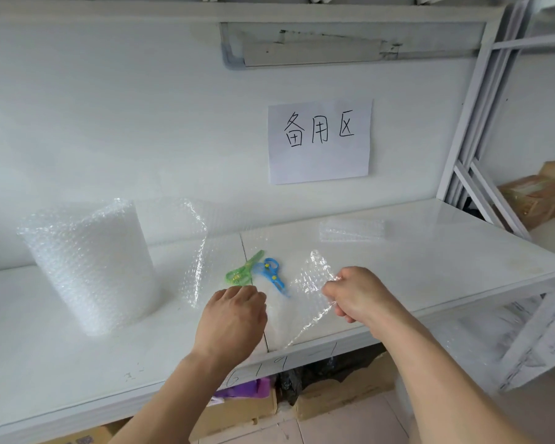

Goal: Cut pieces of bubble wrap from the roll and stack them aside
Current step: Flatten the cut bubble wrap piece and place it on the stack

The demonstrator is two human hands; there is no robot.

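Observation:
A roll of clear bubble wrap (90, 267) stands upright at the left of the white table (446, 261), its loose end trailing right. My right hand (356, 293) grips a cut piece of bubble wrap (311, 283) by its right edge, lifting it off the table. My left hand (234, 315) is curled, knuckles up, at the sheet's left edge; whether it pinches the sheet is hidden. Green scissors (242, 270) and blue scissors (273, 274) lie just beyond my hands. A folded stack of bubble wrap pieces (353, 230) rests at the back right.
A paper sign (319, 141) hangs on the white wall. A metal shelf frame (474, 149) stands at the right with cardboard boxes (532, 197) behind it. Below the table are more boxes (334, 395) and a purple item (247, 389).

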